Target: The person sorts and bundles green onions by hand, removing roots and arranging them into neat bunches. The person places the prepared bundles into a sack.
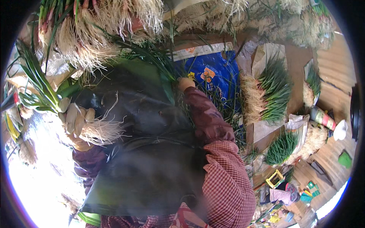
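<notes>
My left hand (78, 121), in a pale glove, is wrapped round a small bunch of green onions (47, 89). Their leaves point up and left, and their white roots (100, 131) spread out on the right of the fingers. My right hand (186, 83) is stretched forward past the dark apron (152, 117) on my lap. It is closed at the ends of long green onion leaves (154, 59) that run down to it from the upper left. Its fingers are partly hidden.
Rooted green onions (91, 30) are heaped across the far side. A blue plastic bag (213, 70) lies ahead, with loose leaves around it. Bundles of green onions (272, 91) rest on paper to the right. Farther right are a yellow frame (274, 178) and another person (283, 193).
</notes>
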`<state>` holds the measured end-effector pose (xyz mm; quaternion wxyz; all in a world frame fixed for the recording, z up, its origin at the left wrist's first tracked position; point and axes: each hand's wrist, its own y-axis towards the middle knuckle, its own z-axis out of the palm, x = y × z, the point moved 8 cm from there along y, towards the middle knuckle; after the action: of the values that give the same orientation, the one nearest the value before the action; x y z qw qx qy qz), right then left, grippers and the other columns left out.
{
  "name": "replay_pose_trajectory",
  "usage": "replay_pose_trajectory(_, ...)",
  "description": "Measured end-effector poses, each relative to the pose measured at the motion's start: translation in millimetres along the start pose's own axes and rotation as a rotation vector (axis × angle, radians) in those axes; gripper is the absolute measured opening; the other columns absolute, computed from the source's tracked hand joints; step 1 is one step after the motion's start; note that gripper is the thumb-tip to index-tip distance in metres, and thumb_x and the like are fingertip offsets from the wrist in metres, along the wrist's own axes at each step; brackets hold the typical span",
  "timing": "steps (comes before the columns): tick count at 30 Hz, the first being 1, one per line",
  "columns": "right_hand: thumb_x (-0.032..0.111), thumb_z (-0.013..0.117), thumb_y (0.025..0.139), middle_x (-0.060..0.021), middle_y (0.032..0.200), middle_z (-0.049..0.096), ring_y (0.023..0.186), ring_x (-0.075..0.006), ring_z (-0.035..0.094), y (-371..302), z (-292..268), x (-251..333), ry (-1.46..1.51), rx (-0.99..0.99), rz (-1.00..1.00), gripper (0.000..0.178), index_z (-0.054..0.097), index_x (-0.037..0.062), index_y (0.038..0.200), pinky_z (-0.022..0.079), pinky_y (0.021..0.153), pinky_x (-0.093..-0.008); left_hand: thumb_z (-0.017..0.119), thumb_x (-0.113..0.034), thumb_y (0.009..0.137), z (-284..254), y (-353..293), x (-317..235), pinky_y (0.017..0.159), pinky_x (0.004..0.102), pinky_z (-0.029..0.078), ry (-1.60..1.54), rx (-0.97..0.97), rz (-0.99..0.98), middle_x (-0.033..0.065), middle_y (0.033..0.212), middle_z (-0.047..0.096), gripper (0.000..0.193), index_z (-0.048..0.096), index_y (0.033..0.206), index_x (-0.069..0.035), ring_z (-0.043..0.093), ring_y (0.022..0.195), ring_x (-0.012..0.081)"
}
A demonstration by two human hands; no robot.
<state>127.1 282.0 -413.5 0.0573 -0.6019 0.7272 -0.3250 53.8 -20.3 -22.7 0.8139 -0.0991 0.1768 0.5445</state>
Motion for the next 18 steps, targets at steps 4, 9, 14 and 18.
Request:
replay_pose_trajectory(4, 0.036, 0.053, 0.080, -0.0110, 0.089, 0.064, 0.085, -0.0308, 0.060, -31, -41, 29, 0.109, 0.088, -0.058, 0.029, 0.061, 0.0129, 0.096, 0.046, 0.071, -0.0402, 0.038, -0.021, 0.096, -1, -16, -9, 0.063, 0.0306, 0.034, 0.077, -0.010, 0.045, -0.0039, 0.054, 0.047, 0.013, 0.042, 0.100, -0.009, 0.040, 0.038, 0.0070)
replay_pose_trajectory(9, 0.031, 0.054, 0.084, -0.0116, 0.076, 0.060, 0.069, -0.0299, 0.059, -121, -142, -21, -0.002, -0.171, -0.158, 0.022, 0.061, 0.0113, 0.091, 0.045, 0.058, -0.0370, 0.040, -0.019, 0.095, -6, -14, 16, 0.068, 0.0332, 0.037, 0.096, 0.046, -0.031, -0.0042, 0.055, 0.045, 0.017, 0.047, 0.105, -0.007, 0.039, 0.039, 0.0077)
replay_pose_trajectory(14, 0.018, 0.062, 0.080, -0.0071, 0.069, 0.060, 0.059, -0.0212, 0.057, -206, -204, -14, 0.235, -0.308, -0.115, 0.016, 0.063, 0.0079, 0.092, 0.045, 0.054, -0.0309, 0.044, -0.019, 0.094, 3, -15, 33, 0.071, 0.0337, 0.038, 0.160, 0.140, -0.090, -0.0042, 0.056, 0.045, 0.020, 0.049, 0.108, -0.006, 0.041, 0.044, 0.0090)
replay_pose_trajectory(18, 0.013, 0.067, 0.077, -0.0018, 0.067, 0.059, 0.053, -0.0105, 0.049, -259, -273, 53, 0.697, -0.467, -0.281, 0.013, 0.064, 0.0051, 0.087, 0.041, 0.050, -0.0243, 0.050, -0.022, 0.091, 14, -25, 38, 0.069, 0.0356, 0.042, 0.191, 0.161, -0.094, -0.0039, 0.055, 0.045, 0.025, 0.049, 0.110, -0.007, 0.043, 0.046, 0.0104)
